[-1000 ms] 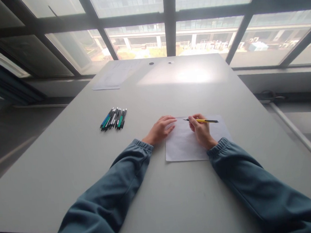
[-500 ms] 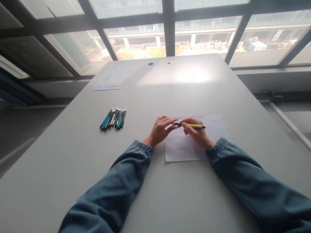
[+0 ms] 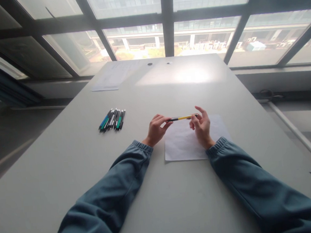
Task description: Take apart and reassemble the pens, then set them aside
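A yellow and black pen (image 3: pixel 182 118) is held level above a white sheet of paper (image 3: pixel 182 145) on the grey table (image 3: pixel 140 190). My left hand (image 3: pixel 156 130) pinches the pen's dark left end between thumb and fingers. My right hand (image 3: pixel 201 127) grips the pen's right end with its fingertips, the other fingers partly spread. Both hands hover over the sheet's far edge. Blue-grey sleeves cover both forearms.
Several pens (image 3: pixel 112 120) lie bunched on the table to the left of my hands. Loose paper sheets (image 3: pixel 110 78) rest at the far left corner, near two small round marks (image 3: pixel 150 64). Large windows run behind the table. The floor drops away on both sides.
My right hand held the pen alone over the paper. My left hand left the sheet's corner and took the pen's tip end; both hands have lifted it level.
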The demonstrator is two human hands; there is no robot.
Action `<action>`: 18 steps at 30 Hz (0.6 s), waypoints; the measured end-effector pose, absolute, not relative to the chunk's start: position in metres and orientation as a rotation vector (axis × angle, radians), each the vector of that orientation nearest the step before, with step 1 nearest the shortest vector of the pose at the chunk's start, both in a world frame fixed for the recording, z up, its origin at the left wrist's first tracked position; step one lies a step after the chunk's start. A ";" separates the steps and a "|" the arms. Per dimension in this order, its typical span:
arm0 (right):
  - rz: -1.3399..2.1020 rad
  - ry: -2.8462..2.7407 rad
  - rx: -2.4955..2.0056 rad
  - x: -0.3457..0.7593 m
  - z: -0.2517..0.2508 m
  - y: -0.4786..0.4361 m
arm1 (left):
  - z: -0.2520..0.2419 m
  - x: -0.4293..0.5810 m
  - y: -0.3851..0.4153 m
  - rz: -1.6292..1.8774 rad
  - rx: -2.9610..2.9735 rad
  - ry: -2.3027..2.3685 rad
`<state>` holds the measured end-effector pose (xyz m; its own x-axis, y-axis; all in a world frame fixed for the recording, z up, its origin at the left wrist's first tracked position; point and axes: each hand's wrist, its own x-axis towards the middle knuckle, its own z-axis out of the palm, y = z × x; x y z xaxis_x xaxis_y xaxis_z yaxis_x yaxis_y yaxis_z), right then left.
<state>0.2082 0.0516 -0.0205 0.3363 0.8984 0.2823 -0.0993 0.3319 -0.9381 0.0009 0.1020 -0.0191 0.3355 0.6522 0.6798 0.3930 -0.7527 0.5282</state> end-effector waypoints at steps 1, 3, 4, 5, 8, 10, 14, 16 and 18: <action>0.800 -0.997 -1.026 0.208 -0.020 0.052 | -0.019 0.001 0.102 1.382 2.323 0.963; 0.773 -1.003 -1.054 0.208 -0.020 0.052 | -0.020 0.000 0.103 1.387 2.314 1.000; 0.765 -1.009 -1.061 0.207 -0.020 0.052 | -0.020 0.000 0.103 1.390 2.314 1.013; 0.762 -1.017 -1.064 0.207 -0.020 0.052 | -0.020 0.000 0.103 1.391 2.316 1.023; 0.767 -1.045 -1.050 0.205 -0.022 0.051 | -0.020 0.001 0.103 1.391 2.318 1.028; 0.784 -1.061 -1.031 0.204 -0.023 0.050 | -0.019 0.001 0.102 1.394 2.318 1.028; 0.837 -1.095 -1.007 0.203 -0.024 0.049 | -0.018 0.001 0.101 1.418 2.309 1.052; 0.861 -1.112 -0.998 0.203 -0.024 0.048 | -0.017 0.001 0.101 1.427 2.299 1.048; 0.884 -1.127 -0.993 0.204 -0.023 0.047 | -0.016 0.001 0.101 1.430 2.289 1.042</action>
<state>0.2038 0.0466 -0.0229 0.2089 0.9313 0.2985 -0.0688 0.3185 -0.9454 0.0008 0.1013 -0.0161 0.2636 0.6828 0.6814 0.4394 -0.7138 0.5453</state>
